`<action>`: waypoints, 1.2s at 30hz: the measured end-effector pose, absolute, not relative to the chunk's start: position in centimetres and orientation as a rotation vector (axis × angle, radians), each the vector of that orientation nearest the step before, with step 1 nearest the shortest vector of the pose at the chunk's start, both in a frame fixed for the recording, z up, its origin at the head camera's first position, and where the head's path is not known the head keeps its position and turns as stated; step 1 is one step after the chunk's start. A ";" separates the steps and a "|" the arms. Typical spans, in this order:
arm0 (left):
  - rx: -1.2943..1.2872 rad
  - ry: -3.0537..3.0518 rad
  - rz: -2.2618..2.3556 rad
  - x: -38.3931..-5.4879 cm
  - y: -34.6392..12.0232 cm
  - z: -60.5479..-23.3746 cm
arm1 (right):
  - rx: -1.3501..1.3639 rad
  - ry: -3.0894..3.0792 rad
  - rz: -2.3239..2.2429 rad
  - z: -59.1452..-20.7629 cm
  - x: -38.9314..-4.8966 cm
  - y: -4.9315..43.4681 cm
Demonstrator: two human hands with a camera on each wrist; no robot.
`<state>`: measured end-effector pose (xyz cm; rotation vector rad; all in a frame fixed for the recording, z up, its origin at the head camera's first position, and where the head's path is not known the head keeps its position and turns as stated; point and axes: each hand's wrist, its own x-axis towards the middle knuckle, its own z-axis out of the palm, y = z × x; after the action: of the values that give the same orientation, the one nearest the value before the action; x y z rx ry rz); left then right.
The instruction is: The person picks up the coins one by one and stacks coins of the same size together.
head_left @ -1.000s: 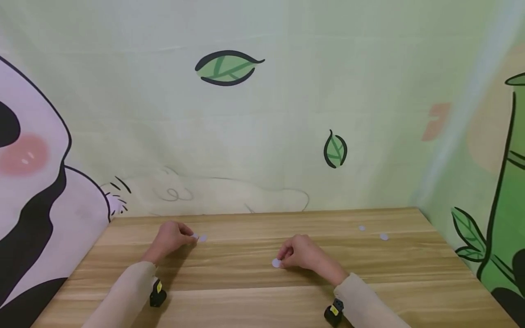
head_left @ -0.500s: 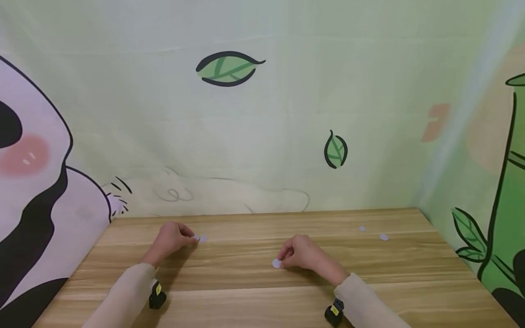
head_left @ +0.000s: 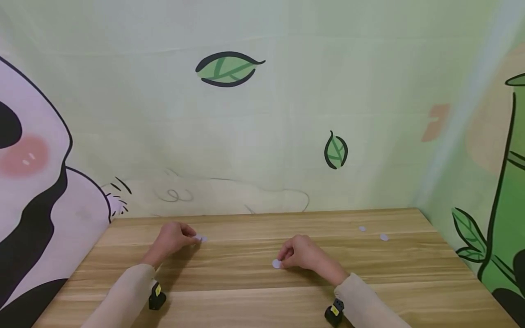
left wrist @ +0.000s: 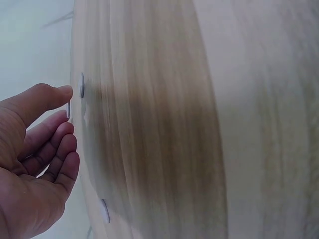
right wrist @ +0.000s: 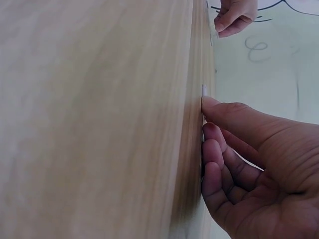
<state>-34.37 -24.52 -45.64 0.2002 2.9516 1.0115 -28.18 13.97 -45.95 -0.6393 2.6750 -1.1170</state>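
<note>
In the head view my left hand [head_left: 174,238] pinches a small thin white disc [head_left: 198,237] just above the table. Another white disc [head_left: 204,239] lies beside it. The left wrist view shows the pinched disc [left wrist: 68,110] edge-on between thumb and forefinger. A disc lies near the thumb [left wrist: 82,85], and a further disc [left wrist: 104,211] is below the hand. My right hand [head_left: 301,253] holds the edge of a white disc [head_left: 276,263] at the table surface, its other fingers curled. That disc [right wrist: 204,91] appears as a thin sliver past the thumb tip in the right wrist view.
Two more white discs, one farther back [head_left: 362,228] and one nearer [head_left: 383,237], lie at the table's right rear. The wooden table [head_left: 229,305] ends at a printed cloth backdrop [head_left: 266,136]. Black devices are strapped at both wrists.
My left hand has shifted slightly rightward with its disc, closer to the disc lying beside it. The right hand and its disc stay practically in place.
</note>
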 end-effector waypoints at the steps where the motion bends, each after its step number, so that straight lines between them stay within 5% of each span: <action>1: 0.198 2.951 1.017 -34.3 -24.5 -45.6 | -0.640 2.677 -1.116 -45.9 -28.1 14.0; 36: 0.320 2.916 1.055 -34.0 -22.8 -45.0 | -0.647 2.678 -1.119 -46.2 -28.5 14.0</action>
<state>-34.00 -22.80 -45.02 0.3205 2.9158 1.0545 -28.47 13.98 -46.17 -0.6466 2.6778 -1.1193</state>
